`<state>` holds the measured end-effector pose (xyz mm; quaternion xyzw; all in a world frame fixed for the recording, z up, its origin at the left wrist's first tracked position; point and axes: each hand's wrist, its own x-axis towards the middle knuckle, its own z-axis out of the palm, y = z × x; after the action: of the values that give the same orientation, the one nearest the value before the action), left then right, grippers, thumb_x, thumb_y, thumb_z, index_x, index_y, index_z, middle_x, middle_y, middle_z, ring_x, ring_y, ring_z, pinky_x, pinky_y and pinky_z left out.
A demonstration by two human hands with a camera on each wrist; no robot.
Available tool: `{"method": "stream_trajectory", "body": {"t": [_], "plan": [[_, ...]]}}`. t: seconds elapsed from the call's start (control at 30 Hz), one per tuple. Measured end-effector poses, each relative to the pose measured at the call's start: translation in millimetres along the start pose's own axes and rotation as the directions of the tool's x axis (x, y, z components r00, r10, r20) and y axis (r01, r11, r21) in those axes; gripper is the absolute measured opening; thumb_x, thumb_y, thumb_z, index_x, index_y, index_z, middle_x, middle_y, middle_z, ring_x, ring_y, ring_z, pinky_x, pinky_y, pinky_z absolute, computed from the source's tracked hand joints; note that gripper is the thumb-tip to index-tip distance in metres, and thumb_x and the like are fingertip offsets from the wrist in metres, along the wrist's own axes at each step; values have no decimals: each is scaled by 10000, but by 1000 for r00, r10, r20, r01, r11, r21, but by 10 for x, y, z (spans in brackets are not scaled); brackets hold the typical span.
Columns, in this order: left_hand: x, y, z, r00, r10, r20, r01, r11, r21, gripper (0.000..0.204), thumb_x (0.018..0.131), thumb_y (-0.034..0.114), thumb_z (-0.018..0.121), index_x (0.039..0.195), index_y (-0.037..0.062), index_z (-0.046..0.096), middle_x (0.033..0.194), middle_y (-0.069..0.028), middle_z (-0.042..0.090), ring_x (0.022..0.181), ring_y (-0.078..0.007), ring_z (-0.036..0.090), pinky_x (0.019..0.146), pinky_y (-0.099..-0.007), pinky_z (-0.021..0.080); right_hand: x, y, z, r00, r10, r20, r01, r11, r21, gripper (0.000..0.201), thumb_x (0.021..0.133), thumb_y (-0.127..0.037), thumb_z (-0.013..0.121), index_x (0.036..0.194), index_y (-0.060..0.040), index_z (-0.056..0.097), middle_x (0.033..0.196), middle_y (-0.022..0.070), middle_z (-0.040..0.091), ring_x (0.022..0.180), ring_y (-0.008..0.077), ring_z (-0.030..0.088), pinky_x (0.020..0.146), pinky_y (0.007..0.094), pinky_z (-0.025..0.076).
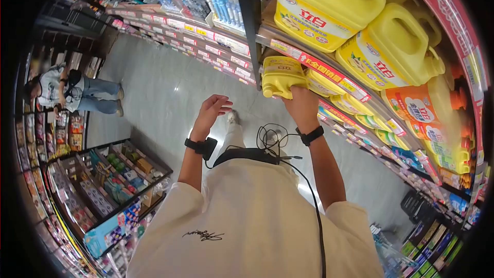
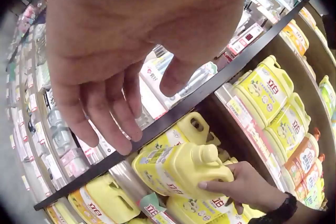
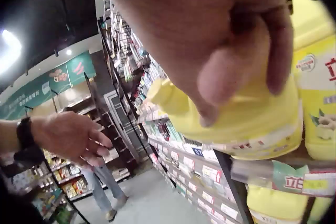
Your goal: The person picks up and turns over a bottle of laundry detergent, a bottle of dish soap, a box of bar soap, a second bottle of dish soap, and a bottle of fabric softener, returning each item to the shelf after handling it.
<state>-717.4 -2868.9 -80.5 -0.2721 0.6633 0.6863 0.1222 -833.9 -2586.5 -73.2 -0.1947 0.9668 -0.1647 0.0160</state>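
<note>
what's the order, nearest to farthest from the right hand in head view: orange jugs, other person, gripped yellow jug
1. Gripped yellow jug, in the right hand
2. Orange jugs, toward picture's right
3. Other person, far left

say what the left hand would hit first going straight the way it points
Likely the yellow jug gripped by the right hand; in the head view the left hand points roughly toward it, but depth is unclear.

yellow jug (image 1: 282, 67) partly hidden behind the right grip (image 1: 302, 107)
</note>
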Motion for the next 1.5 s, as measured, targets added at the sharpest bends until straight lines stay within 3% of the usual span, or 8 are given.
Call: {"method": "stream_trajectory", "body": {"t": [0.53,0.8,1.0,1.1,1.13,1.33,1.43,1.5], "plan": [[-329,-208,-514,955,290,64,-293,955,40,554,847,228,793,1309,46,549,1261,-119,628,1140,-239,633,1026,-372,459,-523,-549,-539,963,-183,-199,185,983,-11,438,770,-425,830,843,-25,666,670,184,650,598,366,641,545,423,499],[-231,670,-55,391,718,576,-913,380,147,1017,622,301,943,1473,64,438,1463,-170,517,1302,-346,548,1097,-418,430,-700,-1296,-1632,967,-204,156,152,944,291,424,737,-392,864,829,-18,687,686,190,644,623,370,638,556,402,495],[-567,797,-108,462,626,628,-713,683,-156,763,628,234,905,1297,19,609,1168,-119,717,1071,-232,695,961,-338,526,-763,-1574,-2256,979,-48,198,-72,825,560,261,772,-162,842,904,-12,674,837,115,723,666,230,695,578,317,517],[-742,816,-153,567,565,599,-410,825,-390,827,663,178,862,1386,6,501,1310,-114,632,1205,-221,608,1051,-368,463,-632,-1274,-1992,816,-108,-568,540,493,682,268,809,62,748,1050,17,642,1038,113,724,807,140,690,651,260,535],[-840,852,-171,591,553,587,-317,828,-461,860,669,169,852,1420,12,461,1349,-122,603,1246,-233,580,1075,-381,443,-622,-1085,-1941,772,-136,-621,546,643,538,293,905,-66,703,1157,41,599,1074,161,710,858,169,685,699,264,538],[-1175,1115,-225,616,441,653,-50,849,-526,901,733,201,810,1495,31,360,1415,-141,551,1309,-267,543,1100,-402,429,-856,-1183,-1560,963,-136,-231,263,328,907,919,926,-760,444,1404,23,477,1384,129,554,1244,211,546,991,346,467],[-1273,1166,-79,648,356,674,116,828,-548,767,840,266,741,1480,31,389,1403,-146,567,1260,-259,588,1065,-391,472,-894,-949,-1230,978,-204,-48,14,-165,986,835,991,-699,364,1425,7,470,1368,123,559,1244,203,543,986,330,465],[-1328,1209,-11,665,287,689,264,773,-577,677,913,312,676,1468,30,408,1389,-150,581,1227,-254,614,1045,-386,495,-877,-832,-1164,989,-146,30,-51,-143,988,769,1029,-646,328,1422,-2,477,1330,125,583,1201,193,565,970,322,471]]}}
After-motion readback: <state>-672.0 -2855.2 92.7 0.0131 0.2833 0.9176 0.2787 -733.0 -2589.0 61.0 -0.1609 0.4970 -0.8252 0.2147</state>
